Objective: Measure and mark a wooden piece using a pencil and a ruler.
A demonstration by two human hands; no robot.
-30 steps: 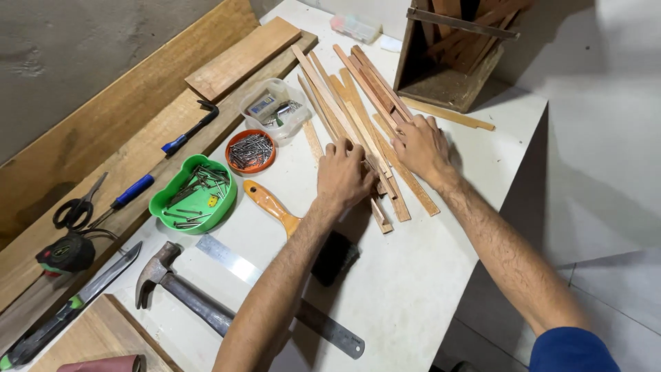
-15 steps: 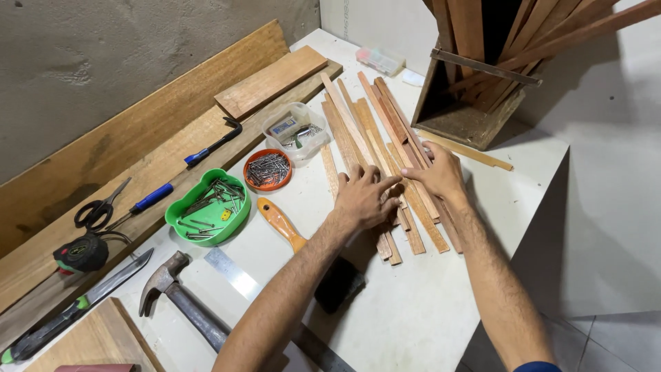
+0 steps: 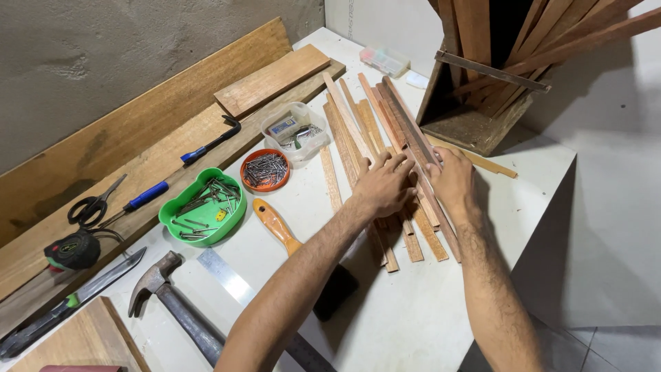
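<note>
Head view shows both hands drawn closer together than a second ago, pressing flat on the bundle of thin wooden strips (image 3: 385, 138) lying near the far right corner of the white worktable (image 3: 413, 324). Left hand (image 3: 383, 186) rests with fingers spread over the strips, gripping nothing; right hand (image 3: 451, 180) lies beside it, fingers extended along one strip's edge. Squeezing inward suggests the strips are being gathered and aligned. A claw hammer (image 3: 169, 300) lies well apart, by the near edge.

Both hands have drawn closer together on the wooden strips (image 3: 385, 131): the left hand (image 3: 381, 184) now lies flat over them, the right hand (image 3: 451, 180) pressing in from the worktop's right edge
</note>
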